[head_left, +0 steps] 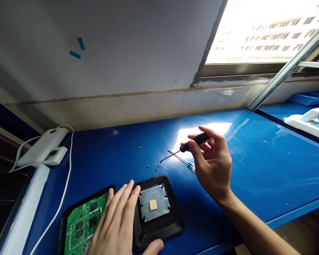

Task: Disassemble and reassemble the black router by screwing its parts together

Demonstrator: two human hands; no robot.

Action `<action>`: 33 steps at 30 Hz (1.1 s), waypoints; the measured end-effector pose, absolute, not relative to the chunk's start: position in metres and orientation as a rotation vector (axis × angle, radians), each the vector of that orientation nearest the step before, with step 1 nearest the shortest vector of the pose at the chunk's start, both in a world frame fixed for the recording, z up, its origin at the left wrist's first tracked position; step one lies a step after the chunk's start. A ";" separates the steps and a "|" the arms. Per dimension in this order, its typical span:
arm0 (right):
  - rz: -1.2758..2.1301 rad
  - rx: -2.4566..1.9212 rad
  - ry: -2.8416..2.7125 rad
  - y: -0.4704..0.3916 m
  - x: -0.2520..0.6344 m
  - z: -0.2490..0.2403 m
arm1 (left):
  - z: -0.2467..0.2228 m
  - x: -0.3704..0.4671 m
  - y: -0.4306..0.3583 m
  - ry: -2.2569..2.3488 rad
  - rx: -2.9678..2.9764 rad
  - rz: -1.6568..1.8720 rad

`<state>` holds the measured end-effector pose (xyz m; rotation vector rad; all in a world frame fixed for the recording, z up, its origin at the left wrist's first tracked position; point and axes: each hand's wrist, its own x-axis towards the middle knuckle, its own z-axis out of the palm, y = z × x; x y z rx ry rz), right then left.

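My right hand holds a black and yellow screwdriver above the blue table, its thin shaft pointing left and down. A second screwdriver with a clear and teal handle lies beneath it. Several small screws are scattered on the table near the tip. My left hand rests with fingers spread on the left edge of a black plastic housing, which has a metal plate with a yellowish square pad. Left of it, partly under my left hand, lies a green circuit board in a black frame.
A white device with a white cable stands at the left, above a white-edged object. A metal frame post, a blue tray and a white device are at the right. Behind the blue table is a wall.
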<state>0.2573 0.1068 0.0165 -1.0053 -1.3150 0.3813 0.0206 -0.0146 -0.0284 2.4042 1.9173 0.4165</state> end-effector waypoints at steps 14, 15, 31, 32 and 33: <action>0.823 -0.758 -1.344 0.082 0.234 0.017 | -0.016 0.015 -0.011 1.819 2.415 0.559; 0.832 -0.741 -1.353 0.081 0.233 0.017 | -0.016 0.015 -0.011 1.803 2.428 0.567; 0.760 -0.491 -1.580 0.069 0.233 0.021 | -0.010 0.008 -0.010 1.751 2.590 0.428; 0.743 -0.479 -1.592 0.070 0.233 0.021 | -0.010 0.008 -0.010 1.741 2.605 0.423; 0.730 -0.465 -1.603 0.070 0.233 0.021 | -0.010 0.007 -0.010 1.728 2.622 0.421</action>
